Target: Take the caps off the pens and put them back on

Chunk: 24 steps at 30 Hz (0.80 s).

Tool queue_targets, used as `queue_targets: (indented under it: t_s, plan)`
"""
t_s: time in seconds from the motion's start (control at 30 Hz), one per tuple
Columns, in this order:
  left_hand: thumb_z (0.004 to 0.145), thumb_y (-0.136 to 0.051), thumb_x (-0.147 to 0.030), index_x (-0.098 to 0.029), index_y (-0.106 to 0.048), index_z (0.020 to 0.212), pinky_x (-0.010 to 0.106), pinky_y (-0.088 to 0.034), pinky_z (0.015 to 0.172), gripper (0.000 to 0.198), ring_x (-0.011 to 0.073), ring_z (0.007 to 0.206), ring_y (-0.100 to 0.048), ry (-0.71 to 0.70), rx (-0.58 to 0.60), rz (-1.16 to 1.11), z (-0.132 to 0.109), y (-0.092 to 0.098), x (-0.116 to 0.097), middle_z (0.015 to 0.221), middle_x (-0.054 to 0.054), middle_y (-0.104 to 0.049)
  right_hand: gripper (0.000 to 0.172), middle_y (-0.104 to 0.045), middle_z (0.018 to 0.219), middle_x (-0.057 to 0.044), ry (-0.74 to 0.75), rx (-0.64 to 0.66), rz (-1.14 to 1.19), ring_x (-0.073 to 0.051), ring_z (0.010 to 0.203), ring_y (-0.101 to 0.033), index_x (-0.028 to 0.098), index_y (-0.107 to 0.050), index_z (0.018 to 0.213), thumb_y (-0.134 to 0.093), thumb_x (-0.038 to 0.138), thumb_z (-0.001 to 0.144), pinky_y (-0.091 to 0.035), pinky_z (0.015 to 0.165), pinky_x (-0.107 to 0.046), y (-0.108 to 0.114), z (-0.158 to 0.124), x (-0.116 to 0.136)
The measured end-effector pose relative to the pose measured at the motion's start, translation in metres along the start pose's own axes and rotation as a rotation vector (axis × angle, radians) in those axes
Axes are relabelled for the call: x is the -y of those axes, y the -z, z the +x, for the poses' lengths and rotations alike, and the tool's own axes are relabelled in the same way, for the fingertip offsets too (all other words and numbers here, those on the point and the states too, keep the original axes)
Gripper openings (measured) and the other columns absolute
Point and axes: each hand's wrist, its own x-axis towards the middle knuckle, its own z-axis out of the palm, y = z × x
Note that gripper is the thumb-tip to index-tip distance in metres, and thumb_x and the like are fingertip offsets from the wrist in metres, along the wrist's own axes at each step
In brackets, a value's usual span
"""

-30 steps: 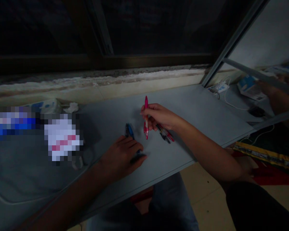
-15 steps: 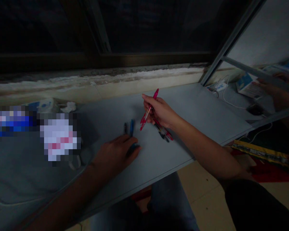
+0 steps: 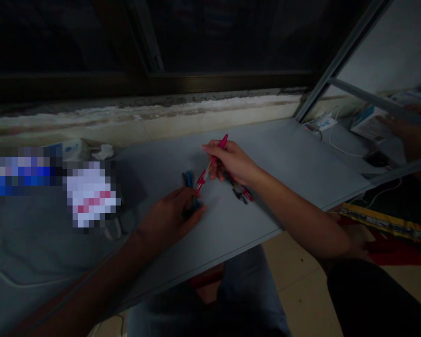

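Observation:
My right hand (image 3: 232,161) is shut on a pink-and-red pen (image 3: 208,168), which slants down-left with its lower end near my left hand (image 3: 170,217). My left hand lies on the grey board (image 3: 284,159), its fingers over a blue pen (image 3: 189,185) whose lower part they hide. Just under my right palm, a few dark pens with red parts (image 3: 238,189) lie on the board. They look untouched by my fingers, though my wrist hides part of the view.
A metal-framed glass pane (image 3: 351,56) at the right reflects a box and a hand. White cable (image 3: 340,147) lies beyond the board. A pixelated object (image 3: 91,194) and a blurred blue one (image 3: 21,175) are at the left. A window sill (image 3: 143,110) runs behind.
The pink pen has swung from upright to a slant toward my left hand. My right hand has shifted slightly left. My left fingers have closed further over the blue pen.

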Motion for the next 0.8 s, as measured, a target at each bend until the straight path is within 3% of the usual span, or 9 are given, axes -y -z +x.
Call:
queue_targets:
  t_s: [0.23,0.4,0.5,0.63,0.7,0.8]
  plan:
    - [0.097,-0.060,-0.051,-0.020,-0.060,0.116,0.025,-0.048,0.057,0.037,0.0141,0.060,-0.062,0.020,-0.187,-0.040,-0.002,0.003,-0.003,0.077,-0.003,-0.064,0.045,-0.066,0.055,0.005,0.037,0.049,-0.068,-0.011,0.050,-0.066,0.022,-0.045,0.077,-0.082,0.046,0.084,-0.044,0.040,-0.016,-0.007,-0.002,-0.002]
    - [0.101,-0.054,-0.046,-0.021,-0.062,0.108,0.024,-0.048,0.056,0.027,0.0125,0.055,-0.059,0.058,-0.264,-0.032,-0.002,0.006,-0.005,0.070,-0.004,-0.063,0.053,-0.066,0.059,0.005,0.149,0.122,-0.131,-0.006,0.051,-0.059,0.020,-0.046,0.069,-0.089,0.050,0.075,-0.044,0.048,-0.016,-0.010,-0.009,-0.003]
    - [0.101,-0.055,-0.047,-0.022,-0.062,0.114,0.025,-0.050,0.057,0.028,0.0131,0.056,-0.061,0.059,-0.294,-0.003,-0.004,0.006,-0.004,0.072,-0.003,-0.064,0.053,-0.061,0.054,0.006,0.159,0.160,-0.161,-0.006,0.048,-0.056,0.020,-0.046,0.066,-0.081,0.057,0.082,-0.042,0.049,-0.017,-0.010,-0.010,-0.003]
    - [0.101,-0.058,-0.047,-0.024,-0.064,0.116,0.027,-0.054,0.062,0.028,0.0152,0.062,-0.064,-0.008,-0.317,0.020,-0.005,0.004,-0.001,0.075,-0.001,-0.066,0.063,-0.056,0.047,0.003,0.089,0.163,-0.236,-0.007,0.045,-0.051,0.018,-0.052,0.058,-0.050,0.065,0.101,-0.042,0.053,-0.019,-0.010,-0.010,-0.002]
    - [0.102,-0.058,-0.045,-0.024,-0.066,0.113,0.028,-0.054,0.063,0.025,0.0160,0.065,-0.066,-0.044,-0.312,0.003,-0.005,0.003,-0.001,0.077,0.000,-0.067,0.070,-0.050,0.041,0.003,0.058,0.171,-0.275,-0.006,0.042,-0.048,0.019,-0.050,0.051,-0.041,0.062,0.105,-0.042,0.054,-0.018,-0.010,-0.010,-0.001]
    - [0.104,-0.054,-0.040,-0.023,-0.066,0.106,0.028,-0.054,0.063,0.021,0.0157,0.067,-0.067,-0.051,-0.261,-0.063,-0.004,0.003,-0.004,0.083,0.001,-0.069,0.066,-0.042,0.037,0.005,0.039,0.179,-0.267,-0.005,0.038,-0.041,0.019,-0.044,0.048,-0.045,0.049,0.107,-0.038,0.050,-0.018,-0.011,-0.012,0.000]
